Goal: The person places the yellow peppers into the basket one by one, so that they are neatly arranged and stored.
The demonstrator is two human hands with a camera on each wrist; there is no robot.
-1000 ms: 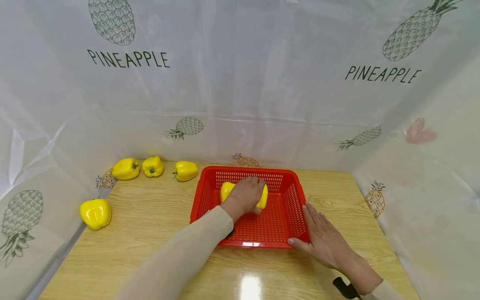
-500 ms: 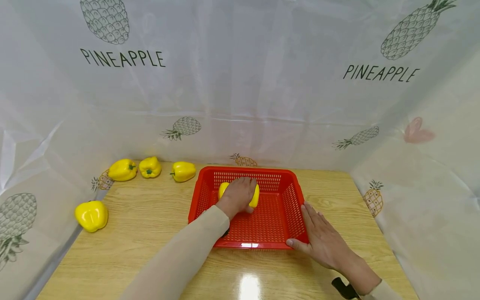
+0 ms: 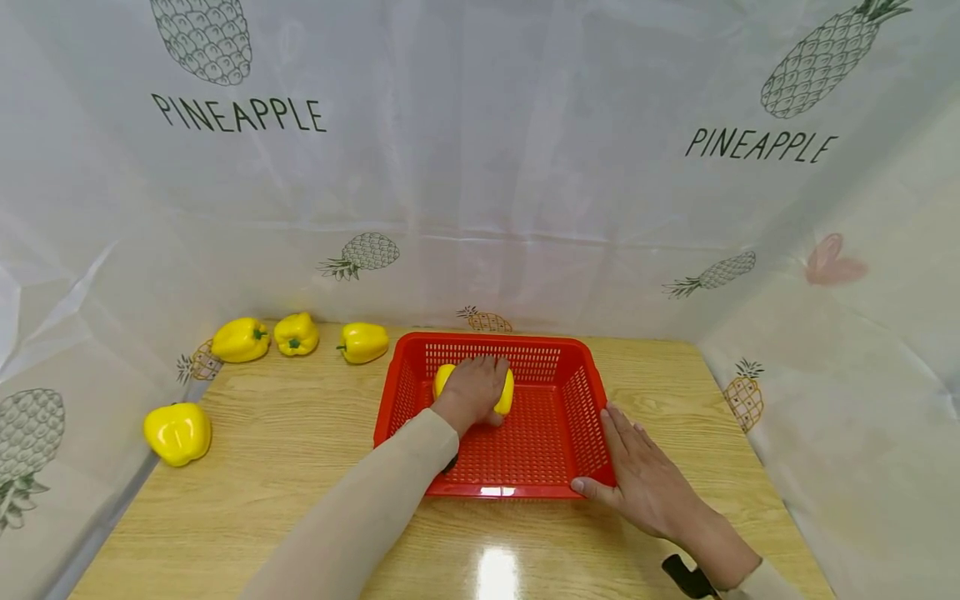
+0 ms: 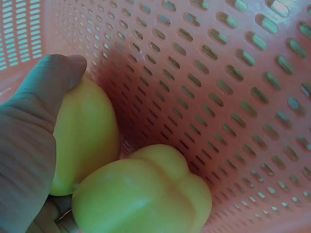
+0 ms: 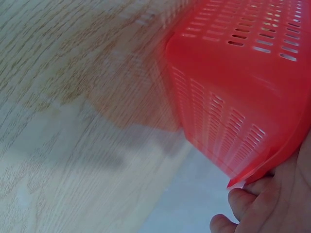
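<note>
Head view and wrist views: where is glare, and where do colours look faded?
Head view: white glare on the table, glints on the front basket rim; left wrist view: its red looks pinkish; right wrist view: pale sheen on the table.

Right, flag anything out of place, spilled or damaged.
Nothing looks spilled or damaged. One glossy yellow bell pepper looks stray, near the left edge of the wood-grain table, apart from three peppers along its back.

Yellow peppers (image 3: 363,342), red basket (image 3: 536,442), pineapple-patterned whitish sheet (image 3: 517,158)
</note>
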